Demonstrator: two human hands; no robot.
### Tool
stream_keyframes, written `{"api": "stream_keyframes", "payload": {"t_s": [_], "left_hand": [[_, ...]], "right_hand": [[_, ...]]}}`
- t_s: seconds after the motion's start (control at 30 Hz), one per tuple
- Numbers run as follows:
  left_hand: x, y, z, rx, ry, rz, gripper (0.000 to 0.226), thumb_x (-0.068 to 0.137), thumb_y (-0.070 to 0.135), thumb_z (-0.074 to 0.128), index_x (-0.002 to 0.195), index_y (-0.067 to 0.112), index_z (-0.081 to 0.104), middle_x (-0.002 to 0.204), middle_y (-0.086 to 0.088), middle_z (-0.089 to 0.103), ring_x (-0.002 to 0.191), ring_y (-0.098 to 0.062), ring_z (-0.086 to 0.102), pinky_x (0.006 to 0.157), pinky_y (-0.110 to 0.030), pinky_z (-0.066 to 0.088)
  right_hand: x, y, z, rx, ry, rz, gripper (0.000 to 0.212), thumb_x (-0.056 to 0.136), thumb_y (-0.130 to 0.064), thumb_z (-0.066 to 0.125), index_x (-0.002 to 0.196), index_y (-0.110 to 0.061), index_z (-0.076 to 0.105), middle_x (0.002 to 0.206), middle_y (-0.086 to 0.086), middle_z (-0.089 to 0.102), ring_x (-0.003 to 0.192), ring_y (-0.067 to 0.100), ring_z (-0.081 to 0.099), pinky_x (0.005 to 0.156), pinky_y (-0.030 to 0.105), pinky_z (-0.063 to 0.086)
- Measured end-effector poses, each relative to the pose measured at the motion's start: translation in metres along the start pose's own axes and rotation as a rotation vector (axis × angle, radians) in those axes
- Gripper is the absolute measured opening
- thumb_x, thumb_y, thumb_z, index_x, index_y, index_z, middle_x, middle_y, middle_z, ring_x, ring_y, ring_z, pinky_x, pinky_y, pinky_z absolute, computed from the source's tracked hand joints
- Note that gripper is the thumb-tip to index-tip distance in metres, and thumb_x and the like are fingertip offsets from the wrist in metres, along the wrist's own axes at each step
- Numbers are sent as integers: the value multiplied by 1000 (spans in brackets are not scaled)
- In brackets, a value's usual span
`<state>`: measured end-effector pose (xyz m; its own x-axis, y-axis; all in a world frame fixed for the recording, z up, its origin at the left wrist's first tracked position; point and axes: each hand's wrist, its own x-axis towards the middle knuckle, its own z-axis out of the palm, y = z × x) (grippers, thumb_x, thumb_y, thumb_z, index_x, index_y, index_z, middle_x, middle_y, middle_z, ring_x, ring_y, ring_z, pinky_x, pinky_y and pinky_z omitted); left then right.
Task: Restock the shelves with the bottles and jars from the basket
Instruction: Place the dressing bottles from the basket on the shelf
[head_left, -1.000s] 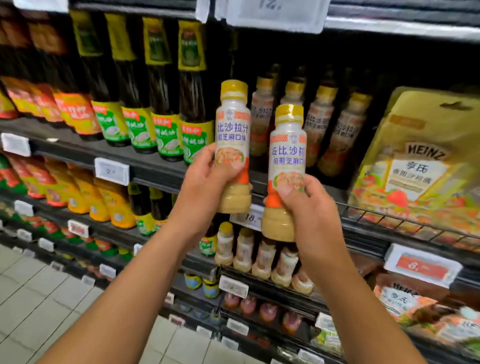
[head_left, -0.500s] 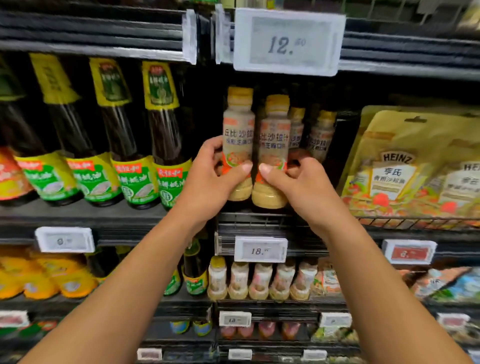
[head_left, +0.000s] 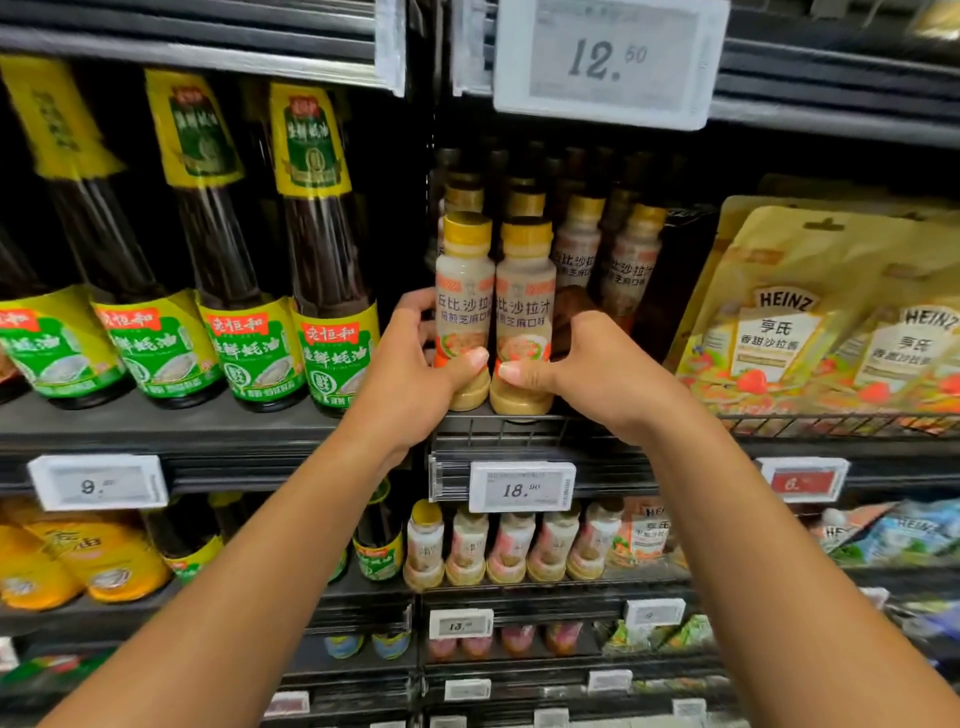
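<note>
I am facing a dark store shelf (head_left: 519, 423), reaching in with both bare arms. My left hand (head_left: 410, 374) is wrapped around the lower part of a pale dressing bottle (head_left: 464, 291) with a yellow cap, thumb across its front. My right hand (head_left: 597, 374) grips a matching second bottle (head_left: 524, 301) the same way. The two bottles stand upright, side by side and touching, at the front edge of the shelf, just above its wire front rail. Whether their bases rest fully on the shelf I cannot tell.

Directly behind them stand rows of the same dressing bottles (head_left: 631, 260), filling the shelf towards the back. To the left, past a divider, tall dark sauce bottles (head_left: 332, 291) with green and yellow labels stand along the front edge. To the right, yellow Heinz pouches (head_left: 779, 312) lean behind the rail.

A price tag reading 18.90 (head_left: 522, 487) hangs on the shelf's front edge below my hands, and a tag reading 12.50 (head_left: 610, 60) hangs from the shelf above. On the shelf below, a row of small pale bottles (head_left: 506, 545) lines the front edge.
</note>
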<state>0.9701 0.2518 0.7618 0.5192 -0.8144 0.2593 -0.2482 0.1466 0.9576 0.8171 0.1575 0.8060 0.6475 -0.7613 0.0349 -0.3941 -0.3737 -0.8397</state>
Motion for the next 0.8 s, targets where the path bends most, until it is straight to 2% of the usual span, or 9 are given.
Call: {"api": "stream_keyframes", "payload": {"t_s": [0.23,0.47,0.7,0.8], "left_hand": [[-1,-2,-2,77,11,-1,65,89,15,72,142,31,37,122,7,63,109,-5,63,97,-32,52],[1,2,-2,156,-2,-26,66,90,13,70,143,29,34,119,12,62,105,0,63,100,-34,51],[0,5,-2,223,-9,-27,65,93,14,66,144,31,30,107,28,58,108,2,59,105,-42,48],[-4,9,-1,290,-5,-15,67,94,20,66,146,31,27,116,22,58,117,-8,58,106,-41,46]], "right_hand": [[-6,1,0,-141,96,41,64,64,-40,93,111,-17,56,102,-3,68,93,14,67,84,36,57],[1,2,-3,-148,98,59,64,63,-38,93,114,-17,61,106,-2,70,95,16,68,90,41,57],[6,3,-1,-106,62,34,67,66,-31,92,122,-18,59,112,0,71,102,21,68,95,43,55],[7,4,-1,-116,64,42,66,67,-34,92,121,-17,58,113,0,70,102,20,67,95,43,55]]}}
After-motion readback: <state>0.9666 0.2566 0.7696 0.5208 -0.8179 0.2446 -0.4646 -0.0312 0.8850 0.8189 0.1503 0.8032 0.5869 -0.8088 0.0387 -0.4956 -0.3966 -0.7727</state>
